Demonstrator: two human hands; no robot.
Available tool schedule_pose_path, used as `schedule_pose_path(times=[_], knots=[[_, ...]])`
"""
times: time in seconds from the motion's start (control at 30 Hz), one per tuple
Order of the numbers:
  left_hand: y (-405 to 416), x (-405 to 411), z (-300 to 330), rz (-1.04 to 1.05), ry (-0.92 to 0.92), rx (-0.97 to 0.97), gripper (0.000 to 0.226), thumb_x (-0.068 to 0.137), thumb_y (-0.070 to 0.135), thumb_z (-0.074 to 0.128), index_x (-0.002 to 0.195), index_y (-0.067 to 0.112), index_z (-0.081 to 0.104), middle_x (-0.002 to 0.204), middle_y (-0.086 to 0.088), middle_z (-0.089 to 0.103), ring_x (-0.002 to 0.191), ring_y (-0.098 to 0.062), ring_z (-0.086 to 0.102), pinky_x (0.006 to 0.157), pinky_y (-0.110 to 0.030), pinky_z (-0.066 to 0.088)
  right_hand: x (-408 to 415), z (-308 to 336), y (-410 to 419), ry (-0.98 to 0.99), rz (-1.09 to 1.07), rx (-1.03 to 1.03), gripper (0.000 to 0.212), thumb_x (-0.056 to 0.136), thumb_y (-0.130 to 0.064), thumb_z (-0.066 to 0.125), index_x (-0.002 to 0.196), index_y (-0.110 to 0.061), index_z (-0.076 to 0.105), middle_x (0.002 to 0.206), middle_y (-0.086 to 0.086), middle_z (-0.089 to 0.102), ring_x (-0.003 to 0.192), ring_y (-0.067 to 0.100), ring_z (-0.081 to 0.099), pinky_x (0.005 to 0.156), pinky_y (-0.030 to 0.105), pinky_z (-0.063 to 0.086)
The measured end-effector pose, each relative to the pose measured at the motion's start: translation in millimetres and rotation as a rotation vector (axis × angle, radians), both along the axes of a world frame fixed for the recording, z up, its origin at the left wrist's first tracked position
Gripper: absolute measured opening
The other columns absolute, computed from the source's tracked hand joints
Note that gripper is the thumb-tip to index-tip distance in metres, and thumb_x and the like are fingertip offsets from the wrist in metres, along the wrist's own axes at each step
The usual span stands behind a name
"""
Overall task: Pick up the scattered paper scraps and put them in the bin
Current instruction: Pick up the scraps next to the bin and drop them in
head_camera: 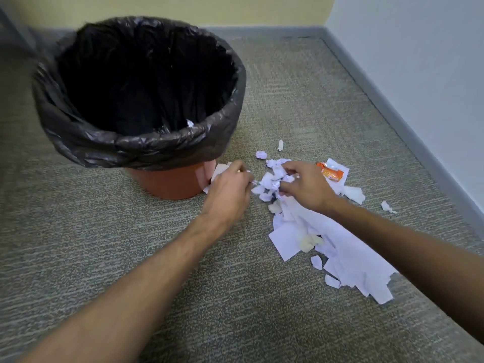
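Bin (167, 150): stands on the carpet floor (91, 231) up and to the left of both grips; lined with a black bag (65, 121) folded over the rim, mouth open upward. One small white scrap shows low inside it.
Left hand (230, 189): the nearer grip to the bin, whose orange base lies just to its left. Fingers are curled, and the fingertips (248, 176) pinch a small bit of paper at the left edge of the crumpled heap. A flat white piece (218, 170) lies under this hand, against the foot of the bin.
Crumpled heap (272, 180): sits directly between the two grips, touching both; a loose clump with no clear long axis.
Right hand (306, 187): fingers curled down over the right side of the heap, gripping or raking it; how much is truly held cannot be told.
Paper scraps (348, 258): the larger flat sheets trail from the right grip back toward the person, long axis running from the heap down and to the right, partly under the right forearm.
Strays: one ball (261, 154) and one shred (280, 145) just beyond the grips; an orange wrapper (330, 173) just right of the right grip; one shred (387, 207) well to the right.
Governing relation: the heap lies between the grips and the bin mouth lies up and left, so the load must be lifted over the rim on the left-hand side.
Judgement: gathering stage; most scraps are not yet binned.
Risk: loose bits may fall from a two-handed scoop.
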State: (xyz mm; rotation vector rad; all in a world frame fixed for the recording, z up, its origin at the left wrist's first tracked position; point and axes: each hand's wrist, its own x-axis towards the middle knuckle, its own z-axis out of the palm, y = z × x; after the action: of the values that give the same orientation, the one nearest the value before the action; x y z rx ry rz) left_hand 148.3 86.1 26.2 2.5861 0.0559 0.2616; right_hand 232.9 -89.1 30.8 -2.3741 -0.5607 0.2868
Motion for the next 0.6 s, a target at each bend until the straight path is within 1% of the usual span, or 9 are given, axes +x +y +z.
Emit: schedule_pose_path(times=[0.03, 0.1, 0.2, 0.27, 0.3, 0.37, 0.43, 0.53, 0.6], knots=[[-1, -1, 13, -0.010, -0.043, 0.006, 0.019, 0.094, 0.013, 0.059, 0.106, 0.009, 0.072, 0.112, -0.002, 0.056, 0.090, -0.026, 0.063, 0.079, -0.040, 0.050, 0, 14, -4, 0.004, -0.012, 0.014, 0.025, 0.076, -0.003, 0.069, 0.065, -0.021, 0.056, 0.066, 0.001, 0.062, 0.071, 0.026, 0.069, 0.068, 0.042, 0.052], [-2, -4, 38, -0.031, -0.137, 0.004, 0.017, 0.094, 0.014, 0.061, 0.105, 0.009, 0.073, 0.110, -0.003, 0.056, 0.088, -0.026, 0.064, 0.078, -0.041, 0.053, 1, 40, -12, 0.020, -0.024, 0.051, 0.013, 0.079, -0.001, 0.070, 0.073, -0.012, 0.064, 0.072, 0.004, 0.067, 0.073, 0.023, 0.072, 0.071, 0.041, 0.059], [2, -6, 72, -0.033, -0.264, -0.016, 0.016, 0.093, 0.014, 0.062, 0.104, 0.008, 0.073, 0.109, -0.004, 0.057, 0.087, -0.025, 0.064, 0.079, -0.041, 0.055, -1, 80, -13, 0.013, -0.022, 0.134, 0.005, 0.081, -0.003, 0.071, 0.080, -0.008, 0.069, 0.078, 0.005, 0.072, 0.066, 0.013, 0.070, 0.062, 0.028, 0.055], [9, -4, 92, -0.010, -0.331, -0.008, 0.017, 0.094, 0.015, 0.062, 0.104, 0.008, 0.073, 0.108, -0.003, 0.058, 0.087, -0.024, 0.064, 0.081, -0.042, 0.055, -4, 107, -8, 0.003, -0.002, 0.214, 0.006, 0.083, -0.004, 0.071, 0.086, -0.009, 0.073, 0.084, 0.003, 0.073, 0.066, 0.009, 0.069, 0.064, 0.021, 0.055], [14, -3, 102, 0.002, -0.363, -0.005, 0.017, 0.094, 0.015, 0.062, 0.104, 0.008, 0.074, 0.107, -0.003, 0.058, 0.086, -0.024, 0.063, 0.079, -0.043, 0.055, -5, 120, -4, 0.007, 0.005, 0.247, 0.007, 0.084, -0.004, 0.071, 0.089, -0.009, 0.074, 0.088, 0.002, 0.073, 0.069, 0.010, 0.070, 0.066, 0.020, 0.056], [27, -1, 121, 0.031, -0.408, 0.002, 0.016, 0.093, 0.013, 0.063, 0.103, 0.007, 0.074, 0.104, -0.005, 0.060, 0.085, -0.024, 0.063, 0.075, -0.044, 0.054, -5, 145, 9, 0.002, 0.029, 0.292, 0.010, 0.085, -0.004, 0.070, 0.093, -0.008, 0.074, 0.093, 0.004, 0.074, 0.072, 0.014, 0.071, 0.071, 0.025, 0.059], [43, 2, 137, 0.073, -0.429, 0.009, 0.016, 0.092, 0.012, 0.062, 0.100, 0.007, 0.075, 0.103, -0.007, 0.062, 0.086, -0.026, 0.063, 0.074, -0.045, 0.053, -3, 166, 23, -0.040, 0.071, 0.300, 0.012, 0.086, -0.006, 0.070, 0.096, -0.009, 0.075, 0.093, 0.003, 0.075, 0.074, 0.020, 0.073, 0.076, 0.034, 0.061], [72, 8, 155, 0.162, -0.417, 0.000, 0.017, 0.093, 0.010, 0.061, 0.102, 0.009, 0.076, 0.106, -0.008, 0.064, 0.090, -0.029, 0.064, 0.080, -0.044, 0.052, 5, 190, 55, -0.094, 0.114, 0.291, 0.012, 0.085, -0.010, 0.072, 0.097, -0.010, 0.074, 0.092, 0.007, 0.076, 0.081, 0.030, 0.073, 0.080, 0.045, 0.061], [91, 11, 161, 0.228, -0.383, -0.033, 0.018, 0.093, 0.011, 0.061, 0.105, 0.011, 0.075, 0.108, -0.007, 0.065, 0.094, -0.029, 0.063, 0.085, -0.039, 0.051, 8, 200, 81, -0.099, 0.142, 0.299, 0.012, 0.084, -0.006, 0.071, 0.095, -0.008, 0.074, 0.091, 0.012, 0.075, 0.081, 0.031, 0.073, 0.078, 0.047, 0.060]])
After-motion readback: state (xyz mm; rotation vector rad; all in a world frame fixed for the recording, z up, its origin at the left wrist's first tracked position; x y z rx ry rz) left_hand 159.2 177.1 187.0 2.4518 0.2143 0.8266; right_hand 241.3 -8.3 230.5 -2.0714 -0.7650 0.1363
